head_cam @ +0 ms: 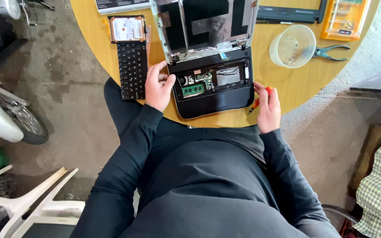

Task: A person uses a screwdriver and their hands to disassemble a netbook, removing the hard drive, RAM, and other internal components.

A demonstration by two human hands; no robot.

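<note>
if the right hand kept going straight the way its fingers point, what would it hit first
Probably the right edge of the opened laptop base: the right hand, holding an orange-handled screwdriver, points up and slightly inward along the table. Depth is unclear; it might pass beside it.

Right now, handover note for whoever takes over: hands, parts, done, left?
Left hand: open, resting on the left edge of the opened laptop, beside the removed keyboard.
Right hand: shut on an orange screwdriver, at the laptop's right front corner.
Parts: hard drive above the keyboard; plastic bowl and pliers to the right; orange bit case at the far right.
Done: keyboard off, internals exposed.
Left: memory module and board still seated in the base.
</note>
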